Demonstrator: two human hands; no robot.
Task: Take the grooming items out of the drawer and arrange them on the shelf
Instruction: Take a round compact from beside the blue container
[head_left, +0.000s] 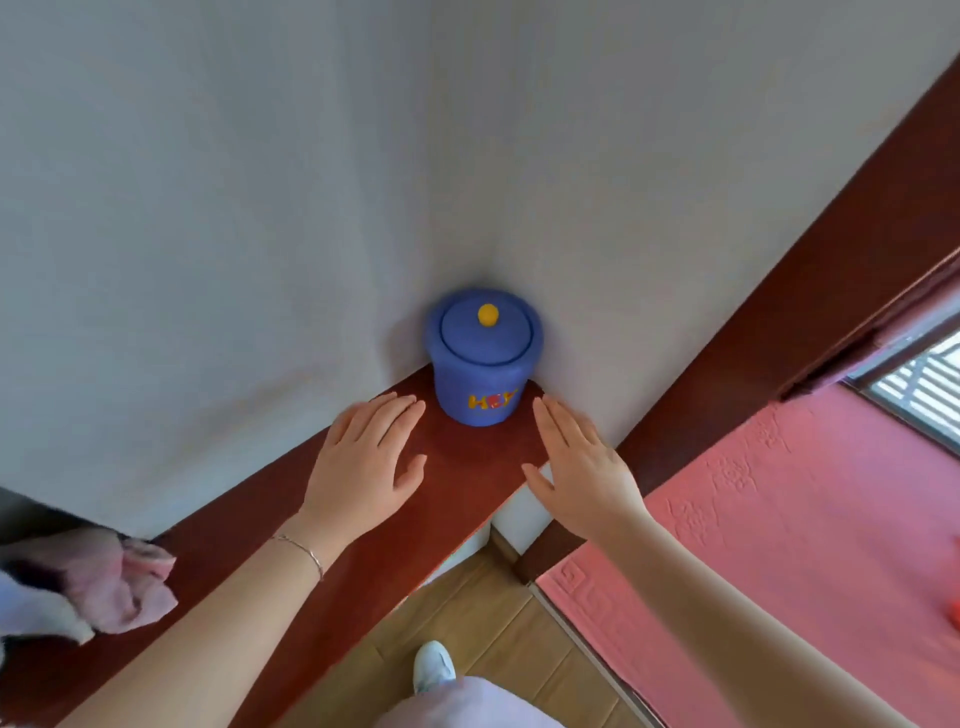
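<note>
A blue lidded pot (483, 358) with a yellow knob and yellow lettering stands upright on the dark red wooden shelf (457, 467), tucked into the corner where two white walls meet. My left hand (366, 462) lies flat on the shelf to the left of the pot, fingers apart, holding nothing. Just right of the pot, my right hand (582, 467) hovers over the shelf's edge, flat and empty. Neither hand touches the pot. No drawer is in view.
Pink and white crumpled cloth (98, 587) lies on the shelf at the far left. A pink textured surface (779, 519) spreads out at the right, below a dark red frame (810, 280) and a window. Wooden floor and my white shoe (434, 665) show below.
</note>
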